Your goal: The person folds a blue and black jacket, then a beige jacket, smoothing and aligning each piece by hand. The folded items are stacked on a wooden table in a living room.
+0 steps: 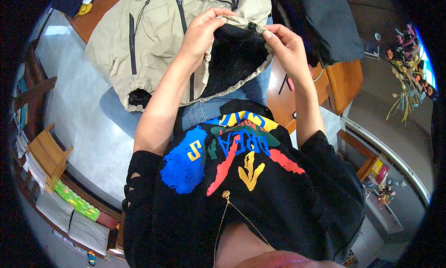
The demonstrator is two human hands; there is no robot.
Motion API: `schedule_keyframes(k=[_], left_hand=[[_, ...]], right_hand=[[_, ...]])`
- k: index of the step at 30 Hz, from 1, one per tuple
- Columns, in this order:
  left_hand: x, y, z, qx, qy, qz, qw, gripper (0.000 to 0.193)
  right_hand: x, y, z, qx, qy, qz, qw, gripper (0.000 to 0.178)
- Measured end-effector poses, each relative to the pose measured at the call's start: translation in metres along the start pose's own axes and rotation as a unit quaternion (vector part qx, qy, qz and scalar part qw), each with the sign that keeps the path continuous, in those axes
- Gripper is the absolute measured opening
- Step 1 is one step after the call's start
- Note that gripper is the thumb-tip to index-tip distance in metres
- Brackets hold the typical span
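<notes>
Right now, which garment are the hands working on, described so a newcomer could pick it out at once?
On the wooden table ahead lies a spread of clothing. The beige zip-up jacket covers its left part, and the left hand and right hand pinch its hem, showing black lining. Unlike the dark garment to its right, it is pale with black zippers.

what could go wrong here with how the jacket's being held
1. Both the left hand and right hand pinch only the hem edge of the beige jacket, so it could slip from the fingers.
2. Most of the jacket hangs over the wooden table edge and the lap, so its weight might drag it toward the floor.
3. The black zipper lies open and might snag the dark lining.
</notes>
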State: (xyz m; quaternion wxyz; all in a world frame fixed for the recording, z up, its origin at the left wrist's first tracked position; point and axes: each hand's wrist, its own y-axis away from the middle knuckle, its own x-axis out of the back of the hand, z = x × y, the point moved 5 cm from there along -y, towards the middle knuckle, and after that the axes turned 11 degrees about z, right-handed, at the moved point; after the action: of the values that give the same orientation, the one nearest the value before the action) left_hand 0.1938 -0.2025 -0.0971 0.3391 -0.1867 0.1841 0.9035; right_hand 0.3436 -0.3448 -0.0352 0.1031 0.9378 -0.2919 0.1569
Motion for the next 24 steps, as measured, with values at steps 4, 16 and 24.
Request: schedule_keyframes(k=[4, 16, 24], left_hand=[[0.003, 0.005, -0.006, 0.044, 0.041, 0.042, 0.997, 0.022], [0.005, 0.013, 0.002, 0.026, 0.021, 0.034, 0.999, 0.021], [0.010, 0.015, 0.008, -0.052, -0.037, 0.061, 0.996, 0.015]], right_hand=[[-0.006, -0.004, 0.011, -0.048, -0.122, -0.012, 0.991, 0.028], [-0.012, -0.003, 0.027, -0.121, -0.235, -0.024, 0.964, 0.026], [-0.012, -0.002, 0.018, -0.089, -0.180, 0.017, 0.980, 0.021]])
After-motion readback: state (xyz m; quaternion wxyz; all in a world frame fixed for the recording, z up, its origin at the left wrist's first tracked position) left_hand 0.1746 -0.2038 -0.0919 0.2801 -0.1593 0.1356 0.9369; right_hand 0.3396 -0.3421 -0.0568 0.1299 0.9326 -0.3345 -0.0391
